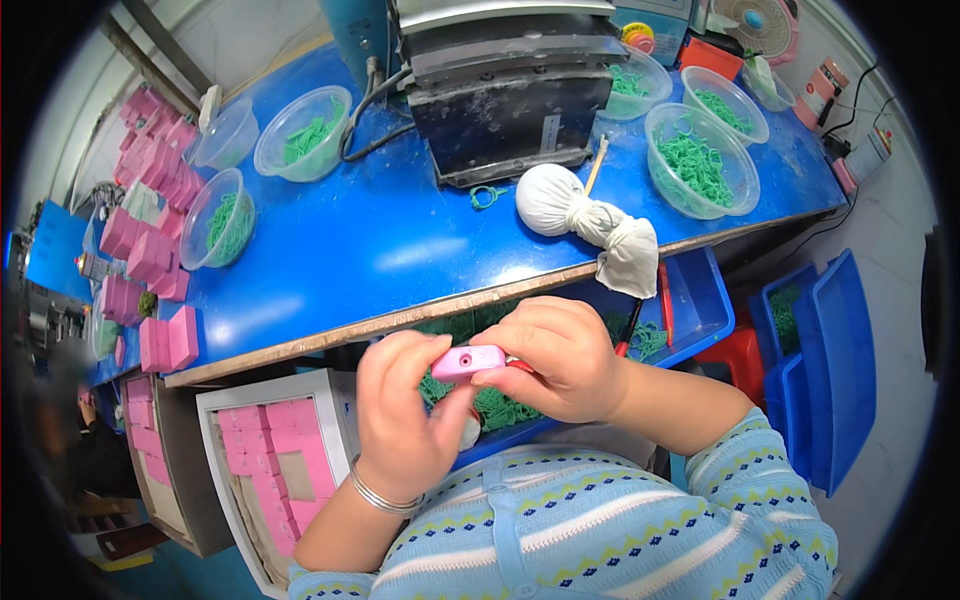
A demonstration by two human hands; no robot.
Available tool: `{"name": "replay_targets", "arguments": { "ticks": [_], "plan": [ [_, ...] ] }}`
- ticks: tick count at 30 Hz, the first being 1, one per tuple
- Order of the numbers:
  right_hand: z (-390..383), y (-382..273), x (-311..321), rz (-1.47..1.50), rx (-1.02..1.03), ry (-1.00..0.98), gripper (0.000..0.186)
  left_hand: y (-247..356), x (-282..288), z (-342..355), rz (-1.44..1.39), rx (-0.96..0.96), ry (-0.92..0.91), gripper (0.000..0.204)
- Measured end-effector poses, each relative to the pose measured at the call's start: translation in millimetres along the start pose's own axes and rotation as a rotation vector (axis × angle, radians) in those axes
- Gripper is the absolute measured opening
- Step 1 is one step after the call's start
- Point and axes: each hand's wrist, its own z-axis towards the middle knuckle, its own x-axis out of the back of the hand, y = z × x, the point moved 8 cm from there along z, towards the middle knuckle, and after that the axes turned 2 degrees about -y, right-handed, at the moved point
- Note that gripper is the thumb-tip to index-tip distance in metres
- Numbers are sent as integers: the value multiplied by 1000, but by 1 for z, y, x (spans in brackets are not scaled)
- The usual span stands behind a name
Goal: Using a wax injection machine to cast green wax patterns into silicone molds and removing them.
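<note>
A small pink rubber block [468,362], like a mould half or closed mould, is held in front of my chest with a small round hole facing up. My left hand [405,395] pinches its left end between thumb and fingers. At the other end my right hand [560,362] grips it with thumb and forefinger. Something red shows beside the right fingers; I cannot make out what it is. Below the hands lies a blue tray [700,300] with many green wax pieces [505,408], partly hidden by my hands.
A white tied cloth bag [550,200] lies near the blue table's [370,260] front edge, before a black machine [505,120]. Clear bowls of green pieces [690,170] stand on both sides. Pink blocks [150,250] are stacked at left; more fill a white-framed box [265,440] below.
</note>
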Motion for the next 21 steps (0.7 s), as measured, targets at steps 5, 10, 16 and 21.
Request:
{"name": "replay_targets", "arguments": {
  "ticks": [5, 10, 16, 21],
  "plan": [
    [6, 21, 0, 176, -158, -161, 15, 5, -27, -5, 138, -79, -241, 83],
    [55, 86, 56, 1022, -773, 224, 41, -32, -10, -13, -425, 399, -163, 89],
    [87, 126, 79, 1045, -943, 65, 41, -49, -19, -31, -1022, 625, -65, 85],
    [92, 123, 77, 1032, -919, 59, 46, -53, -18, -34, -1039, 720, -34, 81]
  ]
}}
